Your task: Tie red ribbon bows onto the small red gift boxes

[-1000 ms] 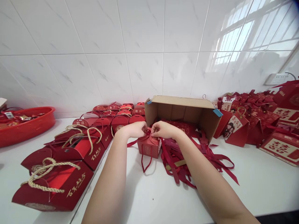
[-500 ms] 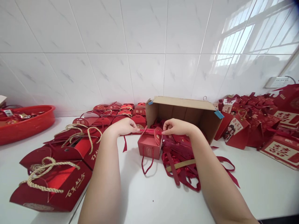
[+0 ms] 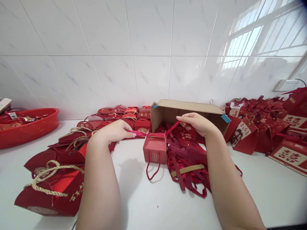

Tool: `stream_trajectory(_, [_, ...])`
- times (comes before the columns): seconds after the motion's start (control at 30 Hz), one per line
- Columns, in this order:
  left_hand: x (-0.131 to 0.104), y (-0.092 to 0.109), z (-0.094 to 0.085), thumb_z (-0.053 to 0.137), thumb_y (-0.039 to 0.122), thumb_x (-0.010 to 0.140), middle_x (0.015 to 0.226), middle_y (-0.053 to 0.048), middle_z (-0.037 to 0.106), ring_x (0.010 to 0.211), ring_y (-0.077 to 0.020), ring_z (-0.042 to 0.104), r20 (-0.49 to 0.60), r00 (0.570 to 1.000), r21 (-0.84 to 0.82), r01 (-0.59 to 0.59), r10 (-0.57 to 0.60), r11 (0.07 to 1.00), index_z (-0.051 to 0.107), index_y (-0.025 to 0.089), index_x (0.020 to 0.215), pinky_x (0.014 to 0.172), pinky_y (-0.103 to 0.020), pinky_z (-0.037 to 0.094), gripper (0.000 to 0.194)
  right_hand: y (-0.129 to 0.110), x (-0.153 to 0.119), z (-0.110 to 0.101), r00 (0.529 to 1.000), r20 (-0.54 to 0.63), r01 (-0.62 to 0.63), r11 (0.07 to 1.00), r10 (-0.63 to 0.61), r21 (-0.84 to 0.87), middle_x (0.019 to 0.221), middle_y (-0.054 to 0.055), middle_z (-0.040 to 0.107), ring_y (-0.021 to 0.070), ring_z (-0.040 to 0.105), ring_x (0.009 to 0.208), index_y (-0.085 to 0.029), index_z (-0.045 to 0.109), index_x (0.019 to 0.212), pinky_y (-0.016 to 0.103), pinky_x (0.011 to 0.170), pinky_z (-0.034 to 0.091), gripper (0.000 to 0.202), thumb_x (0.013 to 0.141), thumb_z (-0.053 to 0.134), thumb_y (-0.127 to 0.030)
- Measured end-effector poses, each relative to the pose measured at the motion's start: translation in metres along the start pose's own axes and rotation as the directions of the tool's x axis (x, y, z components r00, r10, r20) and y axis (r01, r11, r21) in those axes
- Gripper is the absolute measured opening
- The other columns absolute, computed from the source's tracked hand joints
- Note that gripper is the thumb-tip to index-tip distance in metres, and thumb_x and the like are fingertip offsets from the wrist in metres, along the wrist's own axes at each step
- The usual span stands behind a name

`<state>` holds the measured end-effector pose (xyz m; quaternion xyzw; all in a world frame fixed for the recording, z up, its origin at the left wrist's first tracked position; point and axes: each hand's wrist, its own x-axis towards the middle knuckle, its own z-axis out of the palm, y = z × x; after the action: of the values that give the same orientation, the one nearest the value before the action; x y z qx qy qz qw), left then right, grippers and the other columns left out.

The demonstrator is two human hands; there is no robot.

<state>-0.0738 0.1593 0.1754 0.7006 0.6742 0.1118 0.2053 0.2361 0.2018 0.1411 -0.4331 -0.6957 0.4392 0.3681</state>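
A small red gift box [image 3: 155, 150] with a dark red cord handle hanging down its front stands on the white table. A red ribbon [image 3: 172, 127] runs across the top of this box. My left hand [image 3: 120, 131] pinches the ribbon's left end, beside the box. My right hand [image 3: 193, 122] grips the other end, raised above and right of the box, with the ribbon slanting up to its fingertips. Just right of the box lies a pile of dark red ribbons and straps [image 3: 192, 169], one gold strip among them.
An open cardboard box [image 3: 189, 104] lies behind the pile. Rows of red gift boxes [image 3: 120, 111] fill the back left; larger boxes with gold rope handles [image 3: 51, 191] stand nearer. A red basin [image 3: 28, 134] holds wrapped sweets at far left. More red boxes [image 3: 271, 127] crowd the right.
My hands have moved apart, the left one leftward and the right one up and rightward. The ribbon now stretches out on both sides of the box top.
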Motion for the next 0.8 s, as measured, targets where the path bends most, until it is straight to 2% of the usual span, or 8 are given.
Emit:
stream_trajectory(0.1, [-0.009,0.002,-0.005,0.066,0.051,0.064,0.063,-0.001,0.063,0.059,-0.0173,0.055,-0.041,0.999,-0.026,-0.003,0.002,1.0,0.068,0.023,0.062,0.05,-0.025,0.036,0.028,-0.001,0.001,0.0,0.996,-0.08,0.052,0.985,-0.039,0.164,0.057,-0.002,0.051,0.0073,0.044,0.051,-0.016,0.059,0.065,0.023,0.053,0.034,0.035,0.076,0.066,-0.048])
stream_trajectory(0.23, [-0.02,0.007,-0.008,0.065,0.047,0.066,0.064,0.001,0.065,0.062,-0.0176,0.056,-0.169,0.985,-0.044,-0.024,0.016,0.999,0.07,0.024,0.073,0.051,-0.024,0.038,0.024,-0.002,0.001,0.0,0.992,-0.099,0.103,0.934,-0.073,0.341,0.079,0.005,0.065,0.0085,0.048,0.058,-0.014,0.072,0.079,0.025,0.058,0.041,0.032,0.072,0.071,-0.046])
stream_trajectory(0.33, [-0.022,0.009,-0.008,0.066,0.045,0.065,0.062,0.001,0.064,0.06,-0.0173,0.056,-0.315,0.949,-0.114,-0.019,-0.018,0.993,0.068,0.022,0.071,0.051,-0.024,0.038,0.023,-0.002,0.003,0.0,0.989,-0.136,0.115,0.878,-0.058,0.464,0.088,0.007,0.069,0.0084,0.047,0.058,-0.015,0.073,0.078,0.025,0.055,0.041,0.027,0.07,0.075,-0.041])
stream_trajectory(0.43, [-0.024,0.01,-0.008,0.069,0.04,0.065,0.068,0.0,0.066,0.062,-0.0167,0.057,-0.435,0.897,-0.267,-0.053,-0.072,0.962,0.065,0.02,0.07,0.055,-0.025,0.041,0.021,0.0,0.005,-0.001,0.989,-0.138,0.119,0.817,-0.049,0.565,0.087,0.005,0.07,0.0078,0.047,0.054,-0.017,0.07,0.068,0.026,0.053,0.041,0.022,0.068,0.077,-0.038])
stream_trajectory(0.53, [-0.028,0.016,-0.009,0.071,0.033,0.067,0.064,0.002,0.062,0.062,-0.0142,0.054,-0.543,0.835,-0.39,-0.156,-0.091,0.907,0.063,0.019,0.069,0.061,-0.025,0.043,0.017,-0.001,0.006,-0.002,0.989,-0.138,0.124,0.755,-0.045,0.644,0.079,0.001,0.069,0.0065,0.046,0.05,-0.018,0.066,0.062,0.025,0.053,0.042,0.022,0.069,0.076,-0.036])
stream_trajectory(0.63, [-0.031,0.023,-0.009,0.076,0.025,0.064,0.06,0.004,0.06,0.06,-0.0118,0.054,-0.632,0.768,-0.516,-0.317,-0.103,0.796,0.059,0.018,0.067,0.063,-0.025,0.045,0.018,-0.002,0.006,-0.001,0.986,-0.148,0.16,0.707,-0.078,0.689,0.073,-0.001,0.067,0.0059,0.046,0.05,-0.019,0.065,0.062,0.023,0.053,0.042,0.021,0.071,0.075,-0.035])
stream_trajectory(0.7, [-0.03,0.026,-0.007,0.078,0.021,0.061,0.063,0.004,0.063,0.06,-0.0113,0.057,-0.669,0.737,-0.567,-0.428,-0.091,0.704,0.06,0.018,0.068,0.063,-0.024,0.047,0.02,-0.003,0.005,0.0,0.979,-0.165,0.199,0.698,-0.117,0.688,0.076,-0.002,0.067,0.0064,0.049,0.053,-0.02,0.067,0.066,0.023,0.056,0.044,0.019,0.072,0.074,-0.037])
stream_trajectory(0.8, [-0.024,0.03,-0.001,0.081,0.02,0.058,0.069,0.001,0.067,0.066,-0.0133,0.063,-0.728,0.686,-0.538,-0.568,-0.003,0.623,0.063,0.017,0.068,0.067,-0.025,0.052,0.021,-0.005,0.003,0.002,0.958,-0.224,0.282,0.742,-0.181,0.609,0.093,0.001,0.069,0.0102,0.057,0.066,-0.023,0.071,0.079,0.025,0.062,0.046,0.024,0.075,0.069,-0.047])
